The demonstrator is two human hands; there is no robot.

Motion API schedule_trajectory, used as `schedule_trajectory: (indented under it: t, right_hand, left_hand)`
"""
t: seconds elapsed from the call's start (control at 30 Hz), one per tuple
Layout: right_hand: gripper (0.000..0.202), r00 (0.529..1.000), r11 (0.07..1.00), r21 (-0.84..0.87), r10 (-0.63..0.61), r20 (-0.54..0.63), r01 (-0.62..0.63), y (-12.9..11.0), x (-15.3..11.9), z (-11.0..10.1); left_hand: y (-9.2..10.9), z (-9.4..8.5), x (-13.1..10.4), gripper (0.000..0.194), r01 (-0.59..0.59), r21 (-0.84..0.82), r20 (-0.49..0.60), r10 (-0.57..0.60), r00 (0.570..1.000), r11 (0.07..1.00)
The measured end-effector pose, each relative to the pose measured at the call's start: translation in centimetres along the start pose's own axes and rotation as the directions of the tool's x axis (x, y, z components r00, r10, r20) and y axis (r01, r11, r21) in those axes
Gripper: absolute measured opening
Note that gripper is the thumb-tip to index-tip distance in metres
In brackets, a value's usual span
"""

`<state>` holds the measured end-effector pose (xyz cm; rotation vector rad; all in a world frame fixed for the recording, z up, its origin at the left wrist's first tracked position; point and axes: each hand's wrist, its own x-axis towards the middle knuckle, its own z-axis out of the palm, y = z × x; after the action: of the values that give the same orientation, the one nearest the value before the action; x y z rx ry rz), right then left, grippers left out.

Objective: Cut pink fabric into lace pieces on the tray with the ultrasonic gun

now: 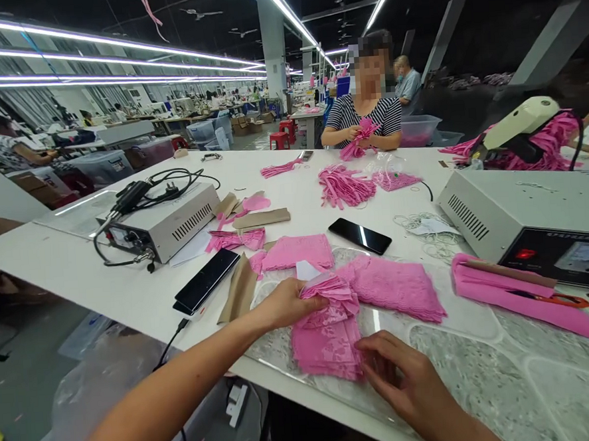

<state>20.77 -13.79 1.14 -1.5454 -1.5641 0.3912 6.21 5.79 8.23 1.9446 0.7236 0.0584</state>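
My left hand [290, 305] is closed on a bunch of pink lace fabric pieces [331, 295], thumb on top, their edges fanned out to the right. Directly below that bunch lies a stack of pink lace pieces [327, 351] near the table's front edge. At the right side of this stack is my right hand [408, 373], its fingers bent and the thumb apart, the fingertips at the fabric's edge. Another thick pink lace stack [396, 287] lies to the right, and a further pink stack [299, 252] lies behind.
A black phone [360, 235] and a dark phone [206, 281] lie nearby. Grey machine boxes stand left [169, 221] and right [538, 212]. Orange-handled scissors [553, 296] rest on rolled pink fabric [524, 306]. Across the table, a co-worker [363, 120] holds pink strips.
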Motion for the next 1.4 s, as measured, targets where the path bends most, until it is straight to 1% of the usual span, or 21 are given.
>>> schedule_trajectory:
  t: [0.13,0.17,0.23,0.3,0.4,0.57,0.67,0.77,1.1,1.17,1.23,1.3,1.4]
  right_hand:
    - [0.018,0.988,0.988,-0.074,-0.132,0.075,0.137,0.0,0.9,-0.2]
    - [0.018,0.985,0.984,-0.084,-0.148,0.092,0.156,0.0,1.2,-0.2]
    - [0.018,0.982,0.986,-0.082,-0.135,0.135,0.147,-0.1,1.9,-0.4]
    - [0.018,0.979,0.995,-0.053,-0.069,0.189,0.08,-0.1,2.6,-0.6]
    - [0.021,0.961,0.998,0.011,0.063,0.27,-0.068,-0.3,3.7,-1.0]
    - [0.031,0.915,0.961,0.073,0.229,0.333,-0.267,-0.3,5.3,-1.4]
    - [0.032,0.89,0.938,0.1,0.275,0.364,-0.331,-0.3,5.7,-1.4]
    - [0.032,0.884,0.928,0.126,0.283,0.371,-0.35,-0.2,5.8,-1.4]
    - [0.035,0.895,0.924,0.187,0.25,0.37,-0.335,0.1,5.9,-1.2]
    - [0.031,0.9,0.93,0.189,0.229,0.371,-0.315,0.0,5.8,-1.5]
    - [0.022,0.901,0.939,0.184,0.203,0.383,-0.289,-0.2,5.5,-1.9]
    - [0.015,0.899,0.962,0.153,0.147,0.412,-0.227,-0.2,5.1,-2.4]
    - [0.036,0.892,0.996,0.065,0.021,0.452,-0.057,-0.1,4.3,-3.2]
  left_hand:
    - [0.2,0.2,0.0,0.032,-0.013,-0.015,-0.01,0.013,1.0,1.0]
    - [0.2,0.3,0.0,0.031,-0.021,-0.014,-0.016,0.021,1.0,1.0]
    - [0.2,0.4,0.0,0.028,-0.04,-0.009,-0.024,0.04,0.999,0.999]
    - [0.1,0.4,0.0,0.026,-0.058,-0.006,-0.023,0.058,0.998,0.998]
    - [-0.1,0.4,0.2,0.027,-0.076,-0.002,-0.018,0.076,0.997,0.997]
    - [-0.5,0.4,0.3,0.029,-0.08,0.021,-0.032,0.081,0.996,0.997]
    - [-0.4,0.3,0.3,0.03,-0.076,0.03,-0.034,0.077,0.996,0.997]
    - [-0.3,0.3,0.2,0.032,-0.066,0.045,-0.036,0.067,0.997,0.997]
    - [-0.4,0.0,0.6,0.038,-0.065,0.071,-0.005,0.066,0.998,0.995]
    - [-0.3,0.1,0.5,0.038,-0.057,0.071,-0.006,0.058,0.998,0.996]
    - [-0.2,0.1,0.5,0.038,-0.049,0.072,-0.009,0.049,0.999,0.996]
    - [-0.1,0.1,0.5,0.038,-0.045,0.071,-0.011,0.046,0.999,0.996]
    - [0.0,0.1,0.5,0.038,-0.051,0.072,-0.013,0.052,0.999,0.996]
